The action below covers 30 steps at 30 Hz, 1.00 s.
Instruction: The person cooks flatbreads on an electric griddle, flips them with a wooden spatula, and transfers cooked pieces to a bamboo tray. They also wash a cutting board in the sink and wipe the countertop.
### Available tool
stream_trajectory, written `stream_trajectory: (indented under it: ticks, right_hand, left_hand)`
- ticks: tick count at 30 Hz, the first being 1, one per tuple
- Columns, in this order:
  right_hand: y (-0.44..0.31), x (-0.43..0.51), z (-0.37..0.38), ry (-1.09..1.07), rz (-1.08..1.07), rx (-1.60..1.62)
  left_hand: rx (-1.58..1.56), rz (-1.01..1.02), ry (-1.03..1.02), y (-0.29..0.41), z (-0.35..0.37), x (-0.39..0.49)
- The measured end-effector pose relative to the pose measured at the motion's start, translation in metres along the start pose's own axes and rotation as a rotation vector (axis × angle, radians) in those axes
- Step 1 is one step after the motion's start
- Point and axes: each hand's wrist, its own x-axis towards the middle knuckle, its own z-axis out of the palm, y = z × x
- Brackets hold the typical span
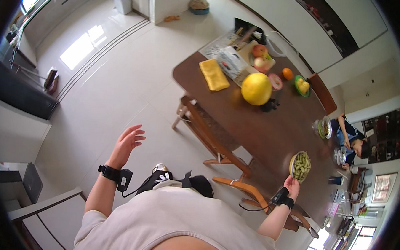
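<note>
My right hand grips the near rim of a yellow-sided bowl heaped with green bean pods. The bowl is at the right part of the dark brown wooden table; whether it rests on the top or is slightly lifted, I cannot tell. Off to the left, my left hand hangs in the air over the tiled floor, fingers apart and nothing in them. Both wrists wear black straps with small boxes and cables.
Wooden chairs stand along the near table side. On the table are a large yellow pomelo, a folded yellow cloth, an orange, a green plate of yellow fruit and stacked dishes. Another person sits at the far side.
</note>
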Motion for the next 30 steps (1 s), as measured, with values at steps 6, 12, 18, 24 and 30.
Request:
stream_trajectory:
  ticks: [6,12,18,24,30]
  right_hand:
    - [0.131,-0.157,0.142,-0.423,-0.12,-0.372]
    - [0.293,-0.24,0.315,-0.904,-0.075,-0.827]
    - [0.405,-0.233,0.445,-0.998,0.133,-0.77]
    - [0.531,-0.258,0.591,-0.988,0.379,-0.859]
    - [0.679,-0.347,0.714,-1.478,0.442,-0.971]
  left_hand:
    - [-0.033,0.034,0.153,0.029,-0.071,0.009]
    - [0.013,-0.034,0.23,0.033,-0.123,0.067]
    - [0.084,-0.129,0.408,0.086,-0.197,0.13]
    - [0.026,0.071,0.663,0.16,-0.264,0.175]
    - [-0.032,0.161,0.934,0.177,-0.337,0.197]
